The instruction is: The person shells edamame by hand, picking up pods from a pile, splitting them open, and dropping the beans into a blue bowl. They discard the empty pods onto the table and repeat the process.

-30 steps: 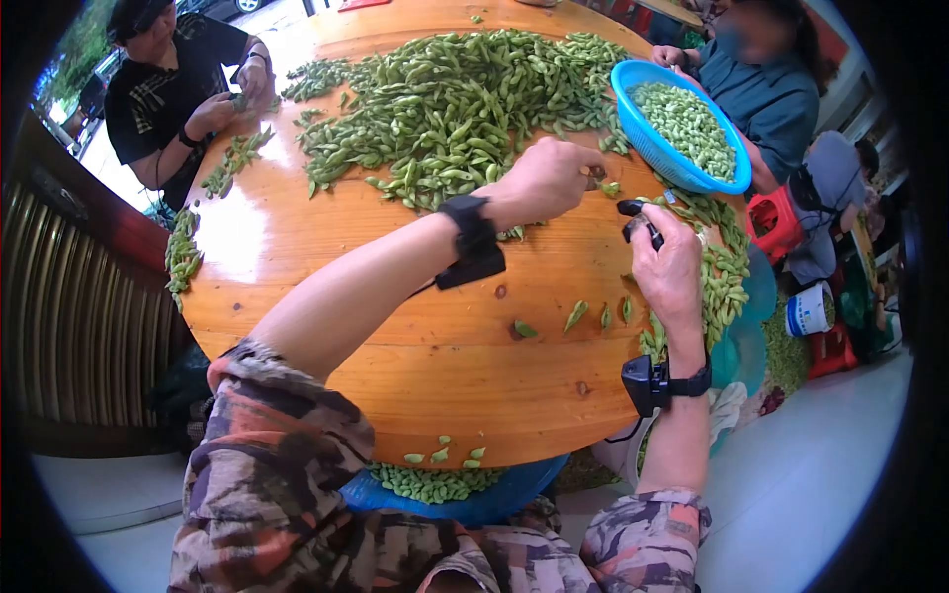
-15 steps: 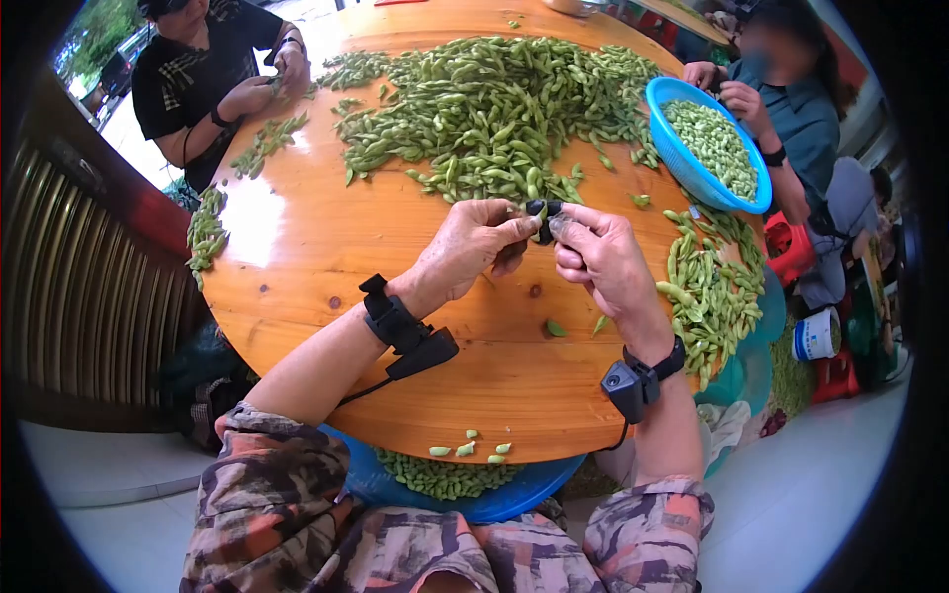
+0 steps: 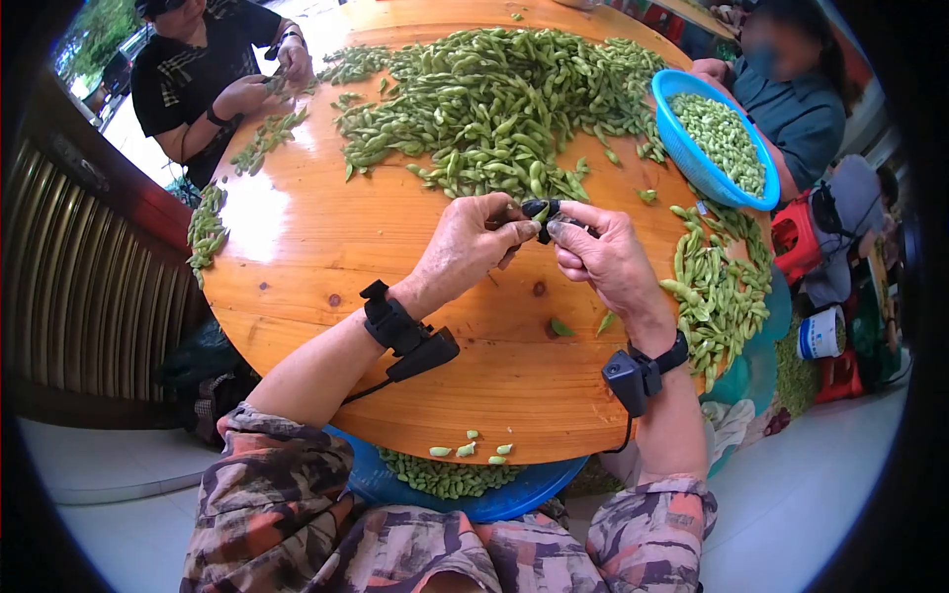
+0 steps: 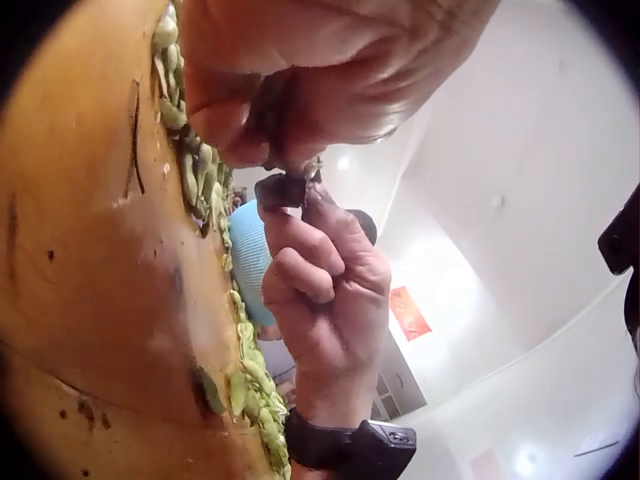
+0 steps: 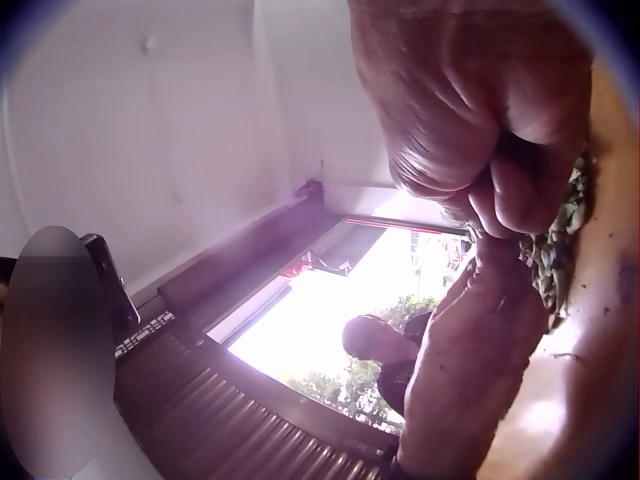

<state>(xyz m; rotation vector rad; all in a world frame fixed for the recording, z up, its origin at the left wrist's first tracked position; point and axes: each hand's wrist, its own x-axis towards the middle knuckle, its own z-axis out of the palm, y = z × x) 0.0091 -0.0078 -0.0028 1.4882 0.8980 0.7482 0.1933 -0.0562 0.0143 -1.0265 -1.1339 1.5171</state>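
Both hands meet above the wooden table point(image 3: 395, 232), just in front of a big heap of green pods point(image 3: 484, 99). A small green pod point(image 3: 542, 213) is pinched between the fingertips of the left hand point(image 3: 460, 247) and the right hand point(image 3: 615, 259). Black coverings wrap some of the right fingertips. In the left wrist view the left hand point(image 4: 330, 70) is above the right hand point(image 4: 330, 300), their tips touching. The right wrist view has the right hand point(image 5: 475, 110) over the left hand point(image 5: 475, 350), the pod mostly hidden by fingers.
A blue basket of shelled beans point(image 3: 665, 124) stands at the right rear, beside a seated person. Loose pods point(image 3: 717, 306) line the right edge. Below the front edge is a blue basin point(image 3: 554, 486). Another person sits at the back left.
The left hand has come back from the right side of the table, and the right hand has moved left to meet it. Over the last half second both have hardly moved.
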